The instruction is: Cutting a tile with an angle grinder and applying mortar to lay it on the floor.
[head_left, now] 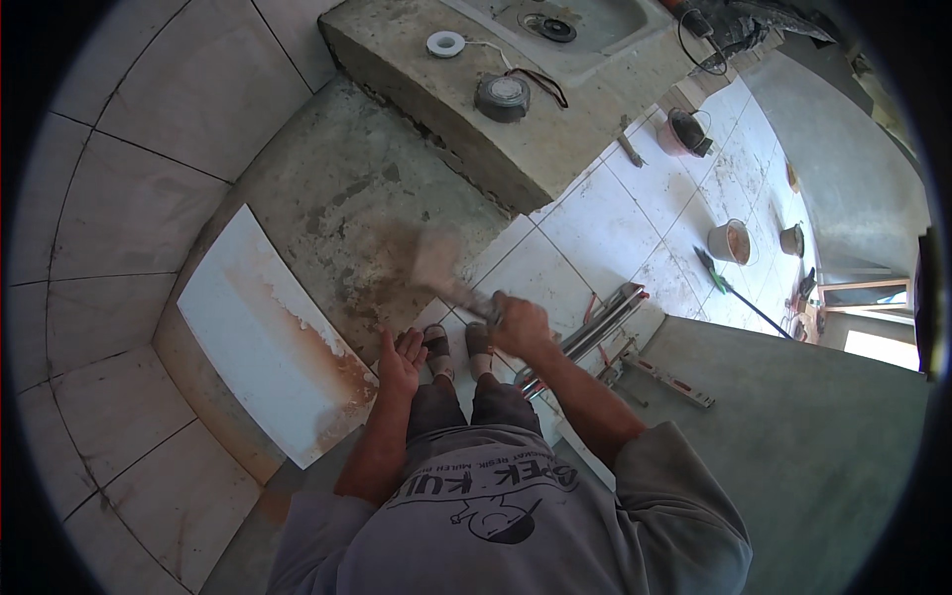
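My right hand [521,325] is closed round the handle of a short hand tool with a broad, flat, greyish-brown head [434,260]. Motion blurs this tool, so its exact kind is unclear. Its head is over the rough, patchy cement surface [342,183] in front of me. Palm up with the fingers stretched, my left hand [401,363] is empty, to the left of my feet. Beside it, at the left, a large white panel or tile [258,332] stands at a slant, with reddish-brown residue along its right edge.
On the concrete ledge [416,84] lie a round grey tape measure [503,97] and a white tape roll [445,44], near a sink [595,40]. A metal tile cutter [595,332] and a spirit level [674,382] are at my right. Buckets [731,241] and a broom [744,297] are beyond.
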Available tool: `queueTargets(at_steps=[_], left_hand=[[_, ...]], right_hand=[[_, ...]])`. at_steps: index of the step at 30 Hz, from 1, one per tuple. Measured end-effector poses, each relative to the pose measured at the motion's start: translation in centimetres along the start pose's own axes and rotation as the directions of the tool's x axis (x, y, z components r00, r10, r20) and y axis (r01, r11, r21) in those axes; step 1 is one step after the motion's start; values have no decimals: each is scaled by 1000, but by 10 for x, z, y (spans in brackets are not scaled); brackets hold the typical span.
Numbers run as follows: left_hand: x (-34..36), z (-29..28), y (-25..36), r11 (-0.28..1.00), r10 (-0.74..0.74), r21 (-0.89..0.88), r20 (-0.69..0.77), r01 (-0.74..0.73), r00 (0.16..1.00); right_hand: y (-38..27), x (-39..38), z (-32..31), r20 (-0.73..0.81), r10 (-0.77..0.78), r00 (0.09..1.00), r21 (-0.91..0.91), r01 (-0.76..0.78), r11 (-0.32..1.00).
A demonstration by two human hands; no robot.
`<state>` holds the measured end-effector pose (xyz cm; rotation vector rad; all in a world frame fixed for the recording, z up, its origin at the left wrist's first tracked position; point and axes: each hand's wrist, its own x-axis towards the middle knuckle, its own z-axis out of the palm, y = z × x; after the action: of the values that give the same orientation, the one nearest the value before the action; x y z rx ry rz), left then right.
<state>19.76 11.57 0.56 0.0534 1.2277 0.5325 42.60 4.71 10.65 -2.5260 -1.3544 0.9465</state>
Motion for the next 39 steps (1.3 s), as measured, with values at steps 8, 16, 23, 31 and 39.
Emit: queueTargets(at_steps=[8, 16, 23, 31, 39], left_hand=[[10, -5, -3, 999, 40, 11, 14, -40, 999], [4, -6, -7, 999, 26, -38, -7, -26, 1000], [5, 0, -5, 998, 58, -2, -31, -58, 998], [0, -1, -6, 999, 42, 35, -102, -38, 994], [-10, 6, 3, 985, 59, 164, -76, -46, 995]], right_hand=[[0, 7, -7, 3, 109, 994, 45, -109, 993], [9, 18, -8, -12, 188, 982, 41, -188, 981], [24, 10, -10, 14, -10, 1000, -34, 10, 999], [27, 6, 1, 38, 30, 999, -30, -29, 999], [23, 6, 3, 20, 159, 987, 28, -160, 987]])
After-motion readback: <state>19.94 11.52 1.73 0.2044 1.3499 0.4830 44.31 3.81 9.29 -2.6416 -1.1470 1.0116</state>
